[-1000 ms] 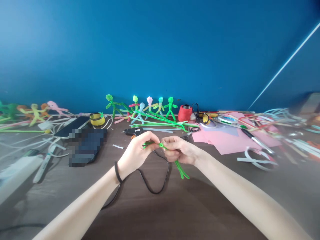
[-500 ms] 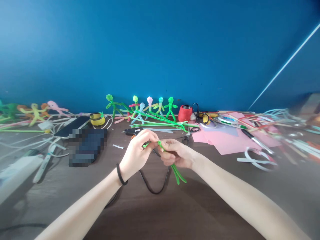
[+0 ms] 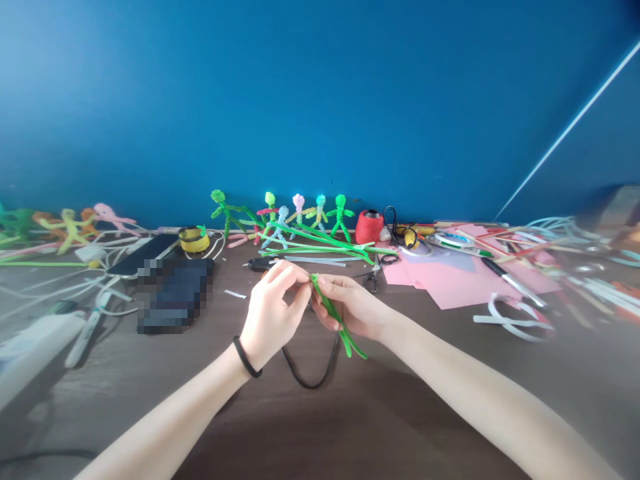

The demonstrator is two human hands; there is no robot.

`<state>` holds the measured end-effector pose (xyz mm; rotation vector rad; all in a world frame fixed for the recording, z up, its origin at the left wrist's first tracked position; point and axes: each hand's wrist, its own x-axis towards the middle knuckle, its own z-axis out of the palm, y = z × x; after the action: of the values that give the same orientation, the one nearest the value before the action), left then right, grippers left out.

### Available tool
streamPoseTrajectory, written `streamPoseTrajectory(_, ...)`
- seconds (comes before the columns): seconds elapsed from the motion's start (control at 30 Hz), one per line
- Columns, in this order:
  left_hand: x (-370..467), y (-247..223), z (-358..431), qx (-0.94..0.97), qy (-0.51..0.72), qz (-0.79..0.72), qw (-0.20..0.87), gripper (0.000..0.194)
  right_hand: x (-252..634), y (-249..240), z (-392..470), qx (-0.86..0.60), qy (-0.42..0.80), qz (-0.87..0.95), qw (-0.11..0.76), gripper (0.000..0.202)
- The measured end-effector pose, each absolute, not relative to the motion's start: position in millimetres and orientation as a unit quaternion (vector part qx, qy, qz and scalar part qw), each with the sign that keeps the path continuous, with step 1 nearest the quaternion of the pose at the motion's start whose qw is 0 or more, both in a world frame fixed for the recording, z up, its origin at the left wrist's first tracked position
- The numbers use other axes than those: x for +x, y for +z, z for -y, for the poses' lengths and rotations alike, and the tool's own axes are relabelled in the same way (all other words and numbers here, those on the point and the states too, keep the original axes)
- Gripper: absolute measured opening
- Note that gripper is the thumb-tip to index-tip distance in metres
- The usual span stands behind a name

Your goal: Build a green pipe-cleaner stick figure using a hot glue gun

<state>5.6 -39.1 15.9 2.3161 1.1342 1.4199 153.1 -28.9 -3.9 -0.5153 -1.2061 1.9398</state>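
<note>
Green pipe cleaners (image 3: 330, 308), folded or twisted at the top, hang between my hands with their loose ends pointing down to the right. My right hand (image 3: 350, 305) is closed round them, thumb pressed near the twisted top. My left hand (image 3: 277, 297), with a black band at the wrist, pinches at that same top end; its fingertips partly hide what they grip. Behind my hands, more green pipe cleaners (image 3: 325, 243) lie in a loose bunch. Several pipe-cleaner figures stand by the wall, among them a green figure (image 3: 341, 219).
At left lie a dark phone (image 3: 145, 253), a pixelated dark object (image 3: 177, 297), a yellow tape roll (image 3: 194, 240) and white cables. To the right are scissors (image 3: 371, 281), a red roll (image 3: 369, 228), pink paper (image 3: 450, 290) and a black marker (image 3: 494, 268). A black cord (image 3: 313, 387) loops below my hands.
The twisted top of the green pipe cleaners has shifted slightly left and up. My left fingers have curled closer in, and more of the green strands shows along my right hand.
</note>
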Motion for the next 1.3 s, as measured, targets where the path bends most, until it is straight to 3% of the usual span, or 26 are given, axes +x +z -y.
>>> streamPoseTrajectory(0.27,6.1,14.8,41.2,0.791,0.461,-0.402,-0.026,0.013,145.7,-6.1,37.0,-0.237,0.747,0.47,0.407,0.036)
streamPoseTrajectory(0.43,7.3,15.1,44.0,0.792,0.449,-0.41,-0.048,0.012,144.2,-7.9,37.8,-0.251,0.709,0.493,0.438,0.035)
streamPoseTrajectory(0.93,15.6,28.0,56.4,0.758,0.47,-0.438,0.11,0.009,142.8,-6.1,39.6,-0.296,0.618,0.52,0.511,0.036)
streamPoseTrajectory(1.17,11.6,25.9,50.5,0.713,0.488,-0.442,0.239,0.012,141.5,-2.5,42.5,-0.314,0.567,0.571,0.504,0.035)
streamPoseTrajectory(1.3,8.8,25.5,46.9,0.696,0.509,-0.441,0.25,0.006,140.9,-0.8,45.1,-0.327,0.558,0.598,0.474,0.032)
